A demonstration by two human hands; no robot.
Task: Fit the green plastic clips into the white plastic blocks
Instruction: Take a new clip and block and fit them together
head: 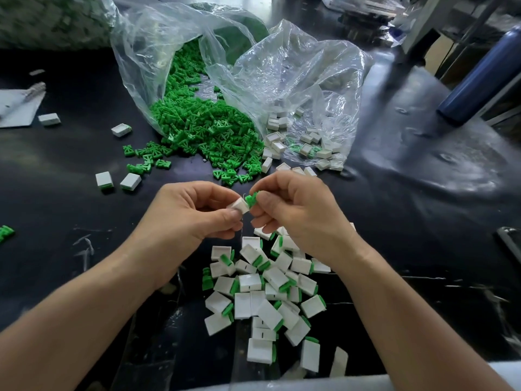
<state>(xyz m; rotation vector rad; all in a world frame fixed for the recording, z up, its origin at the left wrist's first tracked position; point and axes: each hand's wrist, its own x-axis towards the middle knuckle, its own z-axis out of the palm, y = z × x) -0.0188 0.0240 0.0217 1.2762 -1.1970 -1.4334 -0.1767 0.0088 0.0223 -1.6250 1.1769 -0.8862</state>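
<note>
**benchrat:** how far along is this clip job? and how many of each thing?

**moldedparts:** Going left to right. One stray green clip [5, 234] sits at the far left edge of the black table [56, 249]. Then four loose white blocks [104, 180], well apart from everything else. At least two show green at one end, so I'd call those done. Next is the green clip heap [205, 131] spilling out of a clear bag [135, 52]. Way too many to count, hundreds I'd guess.

Centre: left hand [194, 215] pinches one white block [239, 206] between thumb and fingertips. Right hand [296, 215] pinches one green clip [251, 199]. The clip touches the block's end but isn't seated, far as I can tell. Below the hands is the finished pile [270, 289], roughly thirty blocks with green poking out. They overlap, so no exact count.

**benchrat:** and what's left?

**moldedparts:** Right of the heap, a second clear bag [304, 74] holds empty white blocks [277, 136], maybe two dozen showing through the plastic, plus a few spilled in front. So I'd put it somewhere around the middle, going by blocks in view, with clips to spare. Far right there's one blue bottle [485, 77], not part of the job.
</note>
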